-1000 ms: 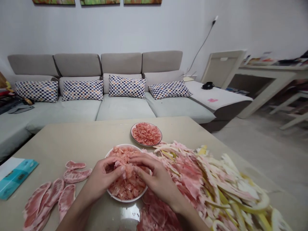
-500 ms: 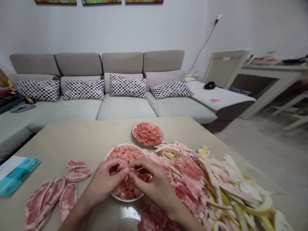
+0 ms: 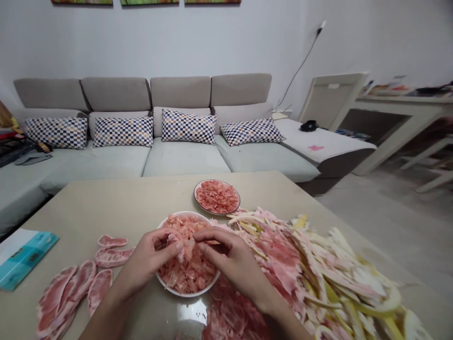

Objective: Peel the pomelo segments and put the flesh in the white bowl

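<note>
Over a white bowl of pink pomelo pulp, left hand pinching a ragged piece, right hand curled close.

One left hand, one right hand. Two dishes holding pink pomelo flesh: one white bowl, one small plate. Peeled pomelo segments on the table: at least five (lower-left ones overlap, hard to count). One heap of pomelo peel. One tissue pack. One sofa with four back cushions and four checkered pillows. Three wall paintings.
</note>
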`<action>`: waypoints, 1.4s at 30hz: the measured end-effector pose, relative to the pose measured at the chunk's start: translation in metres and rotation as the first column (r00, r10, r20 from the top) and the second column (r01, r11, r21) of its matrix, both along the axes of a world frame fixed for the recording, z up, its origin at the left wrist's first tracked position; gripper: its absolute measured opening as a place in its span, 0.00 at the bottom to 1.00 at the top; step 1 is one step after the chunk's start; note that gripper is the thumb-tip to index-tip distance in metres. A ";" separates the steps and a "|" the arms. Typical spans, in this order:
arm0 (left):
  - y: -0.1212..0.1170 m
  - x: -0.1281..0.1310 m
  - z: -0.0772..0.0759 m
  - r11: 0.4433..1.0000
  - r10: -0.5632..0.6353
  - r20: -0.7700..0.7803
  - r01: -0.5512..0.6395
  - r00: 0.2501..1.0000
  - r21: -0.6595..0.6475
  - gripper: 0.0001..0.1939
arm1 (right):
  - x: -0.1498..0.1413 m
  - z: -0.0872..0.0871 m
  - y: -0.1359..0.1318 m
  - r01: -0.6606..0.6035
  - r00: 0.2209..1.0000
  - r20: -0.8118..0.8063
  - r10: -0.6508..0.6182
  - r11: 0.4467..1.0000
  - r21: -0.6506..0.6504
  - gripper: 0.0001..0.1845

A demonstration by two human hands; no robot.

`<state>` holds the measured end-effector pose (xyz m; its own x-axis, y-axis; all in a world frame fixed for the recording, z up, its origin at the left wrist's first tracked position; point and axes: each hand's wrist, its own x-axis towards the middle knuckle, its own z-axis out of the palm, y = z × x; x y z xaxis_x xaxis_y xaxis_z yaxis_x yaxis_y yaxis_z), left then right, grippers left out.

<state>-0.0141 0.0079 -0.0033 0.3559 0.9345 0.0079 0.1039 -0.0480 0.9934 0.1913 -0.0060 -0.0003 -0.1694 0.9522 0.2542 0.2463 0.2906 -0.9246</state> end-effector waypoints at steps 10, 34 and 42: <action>-0.004 0.011 0.005 0.997 -0.077 -0.053 0.079 0.996 0.028 0.11 | -0.012 -0.003 -0.007 -0.037 0.999 -0.014 0.038 0.998 0.056 0.05; -0.003 0.004 0.000 1.000 -0.001 0.065 0.000 0.998 0.018 0.10 | -0.003 0.000 -0.002 -0.102 0.994 0.050 0.101 0.994 0.029 0.10; -0.002 0.007 -0.003 0.999 0.009 0.107 -0.005 0.994 -0.044 0.09 | -0.011 -0.008 -0.010 -0.014 0.996 0.094 -0.008 0.973 0.231 0.16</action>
<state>-0.0073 0.0057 -0.0062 0.3486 0.9373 0.0049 -0.0027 -0.0042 1.0000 0.1806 -0.0156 -0.0087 -0.2054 0.8690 0.4502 0.3273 0.4945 -0.8052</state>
